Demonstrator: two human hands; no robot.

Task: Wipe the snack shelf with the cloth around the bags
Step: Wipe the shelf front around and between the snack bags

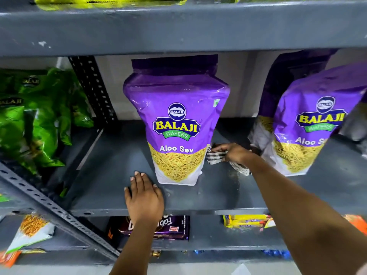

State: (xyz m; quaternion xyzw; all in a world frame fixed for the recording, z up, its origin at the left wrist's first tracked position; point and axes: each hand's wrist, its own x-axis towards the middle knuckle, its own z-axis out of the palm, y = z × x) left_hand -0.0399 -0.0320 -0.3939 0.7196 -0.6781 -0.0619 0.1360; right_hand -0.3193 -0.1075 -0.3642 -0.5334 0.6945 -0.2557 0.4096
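Shelf: a grey metal shelf (111,155) carries the bags; its front edge runs across the lower middle of the head view, and a perforated upright (93,88) stands at its back left corner.
Centre bag: a purple Balaji "Aloo Sev" bag (176,120) stands upright near the middle of the shelf, its base a little back from the front edge.
Right bag: a second purple Aloo Sev bag (309,124) stands toward the right end of the shelf, tilted, with another purple bag behind it.
Green bags: a cluster of green snack bags (37,116) leans on the neighbouring bay, left of the upright.
Cloth: a checked cloth (216,156) lies bunched on the shelf surface between the two purple bags, touching the right lower side of the centre bag.
Right hand: the right hand (233,152) presses on the cloth, fingers curled and gripping it, the forearm reaching in over the front edge.
Left hand: the left hand (144,195) lies palm down on the shelf at the front edge, just left of the centre bag's base, fingers extended flat and holding nothing.
Lower shelf: beneath the front edge sit a dark purple packet (170,229) and yellow packets (246,221).
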